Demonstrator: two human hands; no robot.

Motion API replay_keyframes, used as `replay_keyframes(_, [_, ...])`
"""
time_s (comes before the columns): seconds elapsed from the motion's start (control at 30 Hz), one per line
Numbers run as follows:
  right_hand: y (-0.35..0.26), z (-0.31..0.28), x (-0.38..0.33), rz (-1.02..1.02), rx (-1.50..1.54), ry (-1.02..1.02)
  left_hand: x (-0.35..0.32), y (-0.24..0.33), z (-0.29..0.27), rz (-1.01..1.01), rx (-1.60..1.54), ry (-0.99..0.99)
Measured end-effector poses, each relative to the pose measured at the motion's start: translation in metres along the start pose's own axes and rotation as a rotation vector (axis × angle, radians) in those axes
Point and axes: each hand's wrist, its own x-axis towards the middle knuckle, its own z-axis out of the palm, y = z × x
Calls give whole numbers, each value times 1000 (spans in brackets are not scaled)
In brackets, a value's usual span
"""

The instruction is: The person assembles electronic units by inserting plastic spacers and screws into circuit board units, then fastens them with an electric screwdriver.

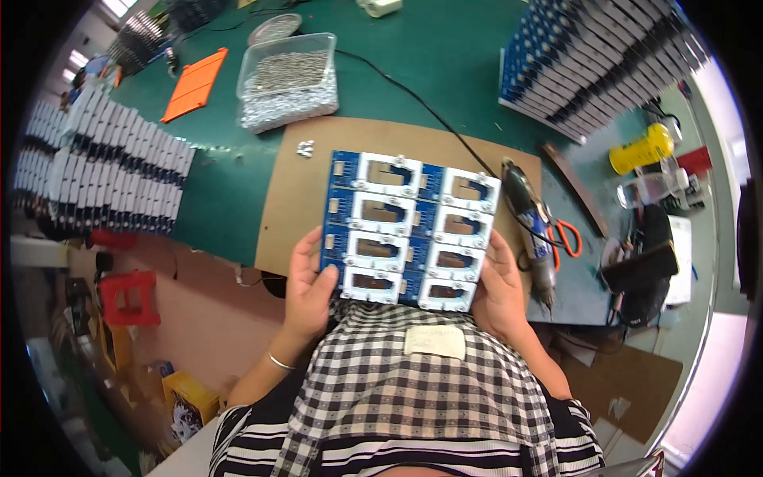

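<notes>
Between my two hands is a blue circuit board panel (338,215) bearing several white plastic frames (385,211) in two columns, each with a cut-out window. My left hand (308,278) grips its left edge near the lower corner, thumb on top. On the opposite edge, my right hand (502,286) holds the lower right side, its fingers partly hidden behind the panel. The panel is over the near part of a brown board (298,183). An electric screwdriver (531,215) with a black cord lies just right of the panel.
Screws fill a clear plastic tub (288,83); a few small pieces (304,149) lie below it. Stacked panels stand at left (119,159) and upper right (588,63). Orange-handled scissors (568,237), a dark bar (574,189), a yellow bottle (642,149) and an orange plate (195,84) lie around.
</notes>
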Motion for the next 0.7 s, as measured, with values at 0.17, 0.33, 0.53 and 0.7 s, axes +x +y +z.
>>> replay_keyframes(0.17, [3,-6,7,-38,86,-23,0,8,2,-24,65,-41])
replay_keyframes(0.33, [2,-5,12,-18,138,18,8,8,-5,82,281,-65])
replay_keyframes(0.53, [6,-3,14,-130,90,51,21,44,9,530,1210,-209])
replay_keyframes(0.7, [7,-3,11,-138,32,18,42,43,26,587,1276,-184])
